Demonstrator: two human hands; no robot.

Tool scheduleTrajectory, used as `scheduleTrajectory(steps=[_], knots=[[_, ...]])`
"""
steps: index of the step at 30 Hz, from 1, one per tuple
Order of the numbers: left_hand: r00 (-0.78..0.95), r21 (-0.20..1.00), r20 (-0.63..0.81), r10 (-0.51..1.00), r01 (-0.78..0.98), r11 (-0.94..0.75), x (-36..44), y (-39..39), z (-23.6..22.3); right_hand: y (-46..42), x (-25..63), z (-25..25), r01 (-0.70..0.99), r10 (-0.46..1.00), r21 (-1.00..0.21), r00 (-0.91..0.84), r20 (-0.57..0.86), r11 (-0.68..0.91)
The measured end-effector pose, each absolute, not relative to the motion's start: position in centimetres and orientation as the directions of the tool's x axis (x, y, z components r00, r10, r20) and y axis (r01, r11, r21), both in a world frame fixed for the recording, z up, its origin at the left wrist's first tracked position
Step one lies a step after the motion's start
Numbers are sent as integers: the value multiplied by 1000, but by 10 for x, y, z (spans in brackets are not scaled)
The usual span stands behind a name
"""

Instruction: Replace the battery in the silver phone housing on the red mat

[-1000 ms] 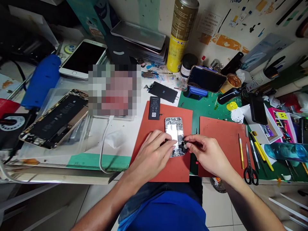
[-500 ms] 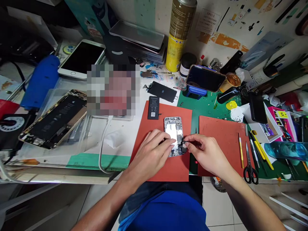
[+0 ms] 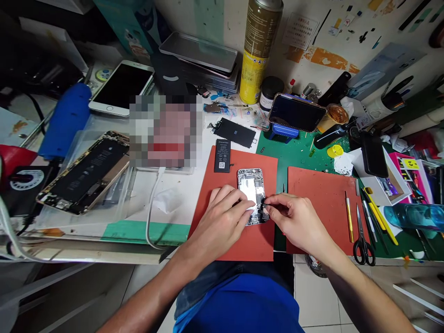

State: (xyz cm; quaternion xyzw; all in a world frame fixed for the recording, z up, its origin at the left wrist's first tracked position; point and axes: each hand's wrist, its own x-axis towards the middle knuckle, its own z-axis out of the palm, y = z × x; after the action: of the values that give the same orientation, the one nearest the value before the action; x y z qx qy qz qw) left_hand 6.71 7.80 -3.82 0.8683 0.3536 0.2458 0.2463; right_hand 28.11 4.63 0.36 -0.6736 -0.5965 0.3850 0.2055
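Observation:
An opened silver phone housing [image 3: 250, 182] lies on the left red mat [image 3: 208, 203]. My left hand [image 3: 222, 222] rests on its lower left part, fingers bent and pressing it down. My right hand [image 3: 294, 217] pinches a small black part [image 3: 262, 203] at the housing's right edge, near its lower end. A black battery [image 3: 222, 156] lies on the same mat just above the housing.
A second red mat [image 3: 322, 203] lies to the right, with scissors [image 3: 362, 240] and thin tools beside it. An opened gold phone [image 3: 86, 171] and a white phone [image 3: 121, 87] lie left. A spray can [image 3: 258, 51] and a propped phone [image 3: 296, 113] stand behind.
My right hand has shifted slightly left with the black part, closer over the housing. The left hand has stayed on the housing.

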Motion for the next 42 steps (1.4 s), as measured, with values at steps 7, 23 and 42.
scheduleTrajectory(steps=[7,23,42], knots=[[628,621,199,752,513,-593,71,78,-39,48,283,5,578,939,-771,-24,-344,-268],[601,640,239,762,493,-589,70,76,-41,43,280,-2,618,973,-770,-35,-228,-158],[676,581,228,701,484,-655,63,70,-35,44,277,-8,702,982,-708,-65,-178,-82]])
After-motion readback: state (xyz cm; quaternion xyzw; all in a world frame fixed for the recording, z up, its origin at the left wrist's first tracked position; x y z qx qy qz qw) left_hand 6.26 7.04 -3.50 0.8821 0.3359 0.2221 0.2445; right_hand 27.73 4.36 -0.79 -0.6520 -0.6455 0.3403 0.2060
